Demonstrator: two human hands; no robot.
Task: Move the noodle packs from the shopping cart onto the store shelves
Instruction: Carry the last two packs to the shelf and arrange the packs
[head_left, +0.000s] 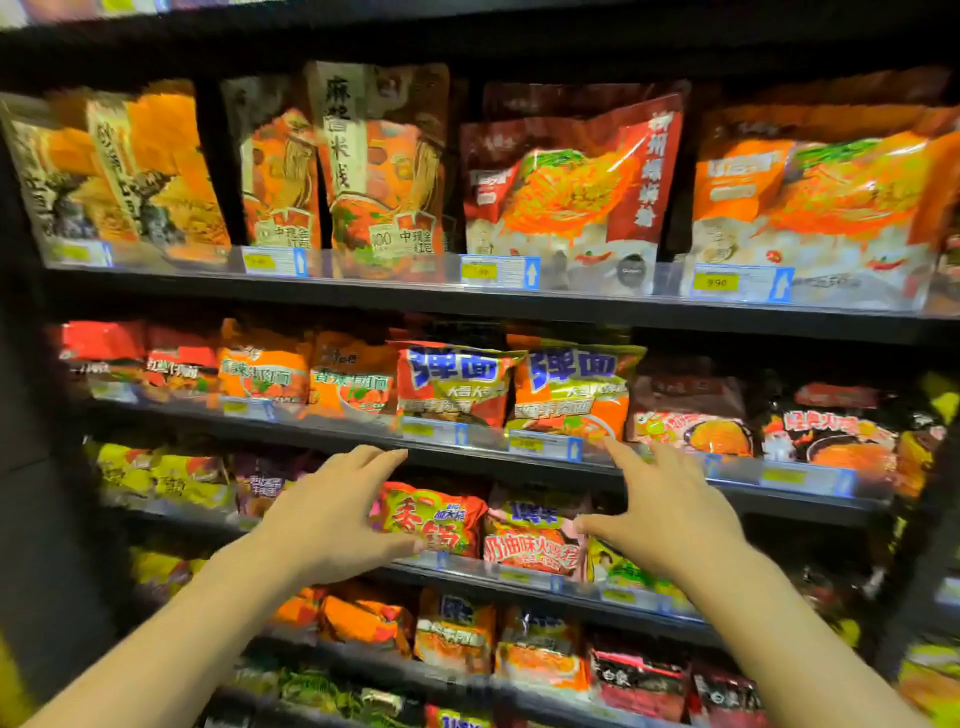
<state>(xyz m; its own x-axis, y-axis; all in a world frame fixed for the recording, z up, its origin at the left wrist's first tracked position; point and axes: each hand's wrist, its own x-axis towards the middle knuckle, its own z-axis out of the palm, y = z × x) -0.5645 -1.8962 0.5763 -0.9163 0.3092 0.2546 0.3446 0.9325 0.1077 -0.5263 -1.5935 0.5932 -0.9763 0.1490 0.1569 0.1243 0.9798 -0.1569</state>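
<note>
We hold both hands spread, gripping nothing: left hand (332, 512), right hand (670, 512). The red noodle pack (436, 519) sits between, long axis sideways, nearer our left.

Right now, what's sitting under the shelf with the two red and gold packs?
Under that shelf stands a row of noodle packs: a red pack, then a pink and orange one. Both open hands, left and right, cover their neighbours.

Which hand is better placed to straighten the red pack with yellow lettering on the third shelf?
Probably the left hand: its thumb already lies by the red pack. The right hand is open in front of the pink pack beside it.
</note>
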